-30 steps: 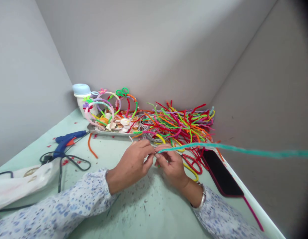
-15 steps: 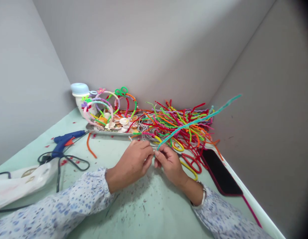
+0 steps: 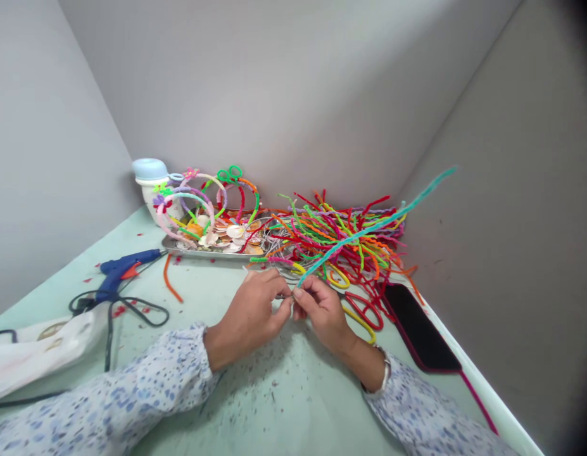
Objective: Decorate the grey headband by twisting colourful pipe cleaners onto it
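Observation:
A turquoise pipe cleaner [image 3: 369,233] rises slantwise to the right from the fingertips of my right hand [image 3: 324,313], which pinches its lower end. My left hand [image 3: 258,304] is closed, its thumb and forefinger meeting the right fingertips at that same end. A thin pale tip [image 3: 246,270] shows just beyond the left knuckles; whatever lies inside the left fingers is hidden. Scissors with red handles [image 3: 364,310] and a yellow-handled pair [image 3: 360,324] lie partly behind my right hand.
Behind the hands spreads a heap of colourful pipe cleaners [image 3: 340,234]. A metal tray [image 3: 212,254] holds shells and wrapped hoops [image 3: 186,196], near a white bottle [image 3: 153,190]. On the left is a blue glue gun [image 3: 119,272] with its cord; a phone [image 3: 423,329] lies right.
The turquoise pipe cleaner's free end has dipped slightly left and up. My left thumb and fingers have shifted a little at the joined fingertips; both hands stay in nearly the same place.

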`<state>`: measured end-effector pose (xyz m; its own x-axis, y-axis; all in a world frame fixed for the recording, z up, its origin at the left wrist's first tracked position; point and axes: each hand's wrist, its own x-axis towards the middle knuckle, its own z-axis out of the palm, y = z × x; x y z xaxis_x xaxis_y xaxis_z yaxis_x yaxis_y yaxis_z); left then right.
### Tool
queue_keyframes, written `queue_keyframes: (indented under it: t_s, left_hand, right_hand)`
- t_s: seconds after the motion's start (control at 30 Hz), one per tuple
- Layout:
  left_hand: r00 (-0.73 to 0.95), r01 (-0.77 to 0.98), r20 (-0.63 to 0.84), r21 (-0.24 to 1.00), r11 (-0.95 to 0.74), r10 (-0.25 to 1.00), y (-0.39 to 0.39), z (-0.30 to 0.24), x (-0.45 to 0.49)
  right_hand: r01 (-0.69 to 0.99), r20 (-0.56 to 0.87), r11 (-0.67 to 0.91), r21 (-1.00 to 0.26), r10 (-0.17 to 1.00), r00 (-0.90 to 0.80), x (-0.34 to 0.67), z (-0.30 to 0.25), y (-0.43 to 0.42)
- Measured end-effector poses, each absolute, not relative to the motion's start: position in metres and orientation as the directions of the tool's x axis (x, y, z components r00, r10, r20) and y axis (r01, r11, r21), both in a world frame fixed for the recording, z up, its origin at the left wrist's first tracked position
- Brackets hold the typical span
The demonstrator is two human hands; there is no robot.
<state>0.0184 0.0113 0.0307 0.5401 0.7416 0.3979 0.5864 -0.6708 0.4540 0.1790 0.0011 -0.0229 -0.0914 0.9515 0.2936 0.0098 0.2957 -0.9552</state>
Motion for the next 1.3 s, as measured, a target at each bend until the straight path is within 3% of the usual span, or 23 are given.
queue_keyframes:
  t_s: [0.87, 1.1, 1.3]
  left_hand:
    - [0.669, 0.556, 0.426, 0.258, -0.79, 0.61, 0.0156, 0.0223, 0.0148]
    - [0.561, 0.558, 0.43, 0.435, -0.707, 0.708, 0.0172, 0.0265, 0.016]
    - [0.501, 0.534, 0.423, 0.535, -0.654, 0.755, 0.0161, 0.031, 0.0161]
  right_hand:
    - [0.102, 0.247, 0.26, -0.96, 0.961, -0.127, 0.1788, -0.0176, 0.0023]
    - [-0.037, 0.338, 0.336, -0.941, 0.94, -0.05, 0.1801, -0.0204, 0.0041]
    - [0.127, 0.505, 0.511, -0.85, 0.859, -0.078, 0.1812, -0.0201, 0.0006]
